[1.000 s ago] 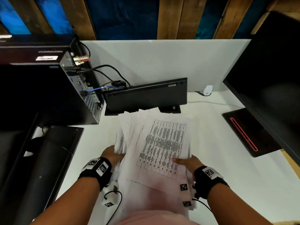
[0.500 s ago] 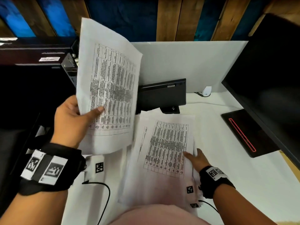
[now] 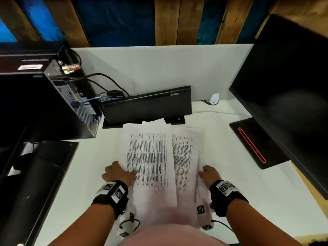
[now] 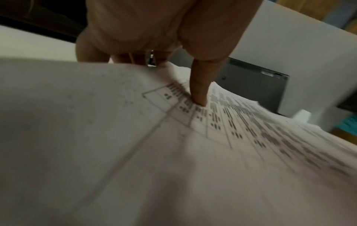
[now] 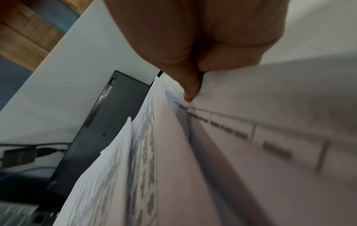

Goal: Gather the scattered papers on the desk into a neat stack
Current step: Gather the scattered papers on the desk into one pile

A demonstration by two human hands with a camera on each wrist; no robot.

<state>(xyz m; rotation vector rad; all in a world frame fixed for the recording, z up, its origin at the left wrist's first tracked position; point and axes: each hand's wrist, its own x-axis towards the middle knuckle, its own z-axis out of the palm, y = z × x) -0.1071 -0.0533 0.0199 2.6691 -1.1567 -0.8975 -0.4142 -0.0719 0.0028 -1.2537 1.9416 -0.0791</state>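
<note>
A pile of printed table sheets lies mid-desk in the head view. The top sheet (image 3: 149,157) sits left of centre, with a second sheet (image 3: 183,157) fanned out to its right. My left hand (image 3: 119,173) pinches the top sheet's left edge. In the left wrist view its thumb (image 4: 200,91) presses on the sheet (image 4: 173,152), with the fingers under it. My right hand (image 3: 206,173) grips the pile's right edge. The right wrist view shows its thumb (image 5: 190,91) on the papers (image 5: 251,152), whose edges are uneven.
A black keyboard (image 3: 147,107) leans against the white partition just beyond the papers. A computer tower (image 3: 44,107) with cables stands at left, above a dark flat object (image 3: 40,183). At right are a monitor (image 3: 287,96) and its base (image 3: 255,142). White desk (image 3: 266,201) surrounds the pile.
My left hand brought the raised sheet down onto the pile's left side. My right hand slid from the top of the printed page to the pile's right edge.
</note>
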